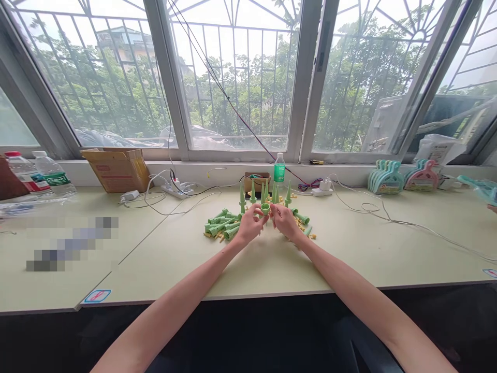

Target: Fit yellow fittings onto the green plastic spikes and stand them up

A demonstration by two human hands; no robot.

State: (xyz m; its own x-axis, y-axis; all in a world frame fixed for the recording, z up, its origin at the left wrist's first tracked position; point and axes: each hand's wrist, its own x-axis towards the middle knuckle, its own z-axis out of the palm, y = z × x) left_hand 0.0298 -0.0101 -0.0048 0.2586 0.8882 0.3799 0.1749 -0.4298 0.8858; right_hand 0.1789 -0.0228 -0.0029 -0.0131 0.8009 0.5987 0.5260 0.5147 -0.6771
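A small green cup is up between the two hands, over the counter. The fingers of the left hand grip one side of it. The fingers of the right hand are bent at the other side (I cannot tell if they pinch it too). Pointy green spikes stand just behind. Green tubes and little yellow bits lie around. Farther back stands a green bottle.
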